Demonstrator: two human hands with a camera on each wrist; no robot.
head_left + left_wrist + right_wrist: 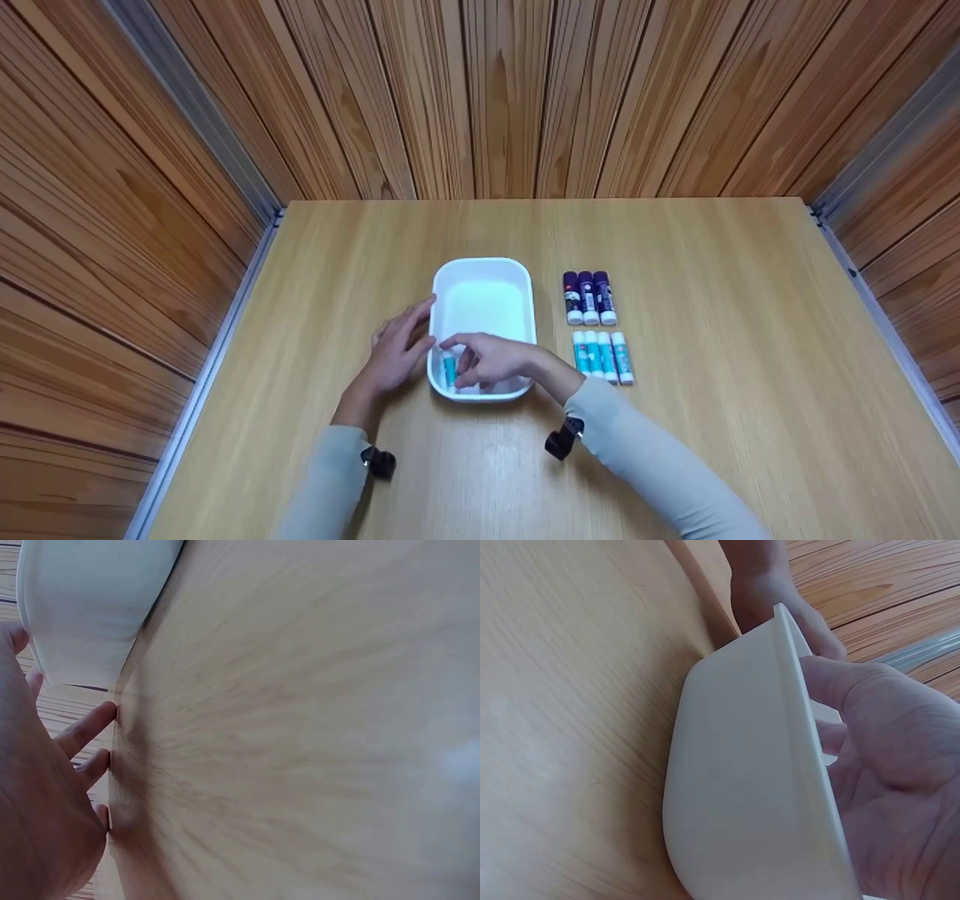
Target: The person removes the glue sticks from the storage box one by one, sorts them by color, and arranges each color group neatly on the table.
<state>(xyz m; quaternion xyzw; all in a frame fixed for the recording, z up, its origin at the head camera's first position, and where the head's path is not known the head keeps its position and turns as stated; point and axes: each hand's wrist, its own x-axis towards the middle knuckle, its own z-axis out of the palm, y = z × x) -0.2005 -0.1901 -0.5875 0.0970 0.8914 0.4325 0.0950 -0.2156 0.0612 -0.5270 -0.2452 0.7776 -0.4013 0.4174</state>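
Note:
A white rectangular tray (pixel 480 289) stands on the table. Inside its near left corner is a teal glue stick (pixel 449 370) with a white end. My right hand (pixel 491 360) reaches into the tray, its index finger and thumb at the two ends of that stick. In the right wrist view the tray wall (pixel 735 772) hides the stick and some fingertips. My left hand (pixel 395 351) is at the tray's left side with fingers spread. The left wrist view has the thumb and a finger of this hand (pixel 45 780) by the rim, other fingertips on the tabletop.
Right of the tray, three dark purple glue sticks (pixel 589 298) with white ends lie side by side. Nearer me is a row of several teal glue sticks (pixel 602 358). Wood-panelled walls (pixel 506 97) and metal rails (pixel 217 367) border the table (pixel 750 337).

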